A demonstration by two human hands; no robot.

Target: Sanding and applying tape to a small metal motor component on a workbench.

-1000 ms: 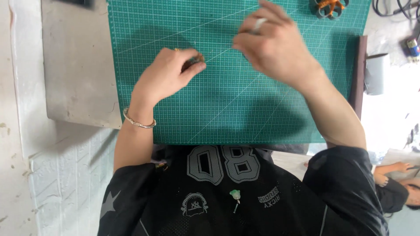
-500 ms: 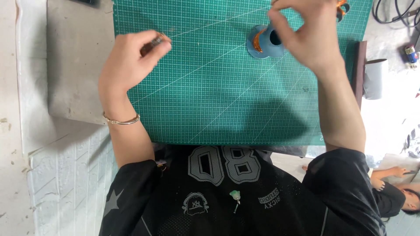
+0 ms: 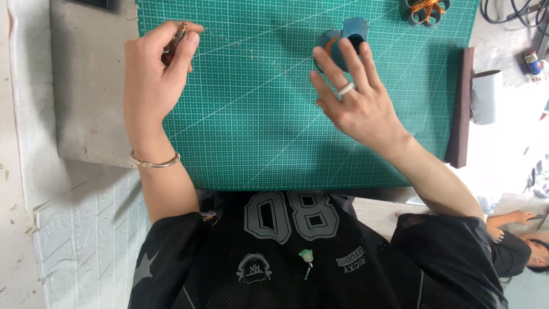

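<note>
Pinching a small brown piece (image 3: 176, 39) at its fingertips, the left hand (image 3: 151, 86) lifts it off the green mat (image 3: 246, 143), far left; the right hand (image 3: 357, 100), fingers spread, reaches the blue spool (image 3: 343, 43).

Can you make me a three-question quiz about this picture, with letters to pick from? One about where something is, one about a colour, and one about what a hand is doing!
1. Where is the blue holder?
A. on the green mat
B. on the floor
C. on the person's lap

2. What colour is the ring?
A. red
B. silver
C. black

3. What is the left hand doing?
A. lying flat
B. pinching a small brown piece
C. pointing

Answers: A, it stands on the mat at the right hand; B, it gleams silver; B, thumb and finger grip the piece.
</note>
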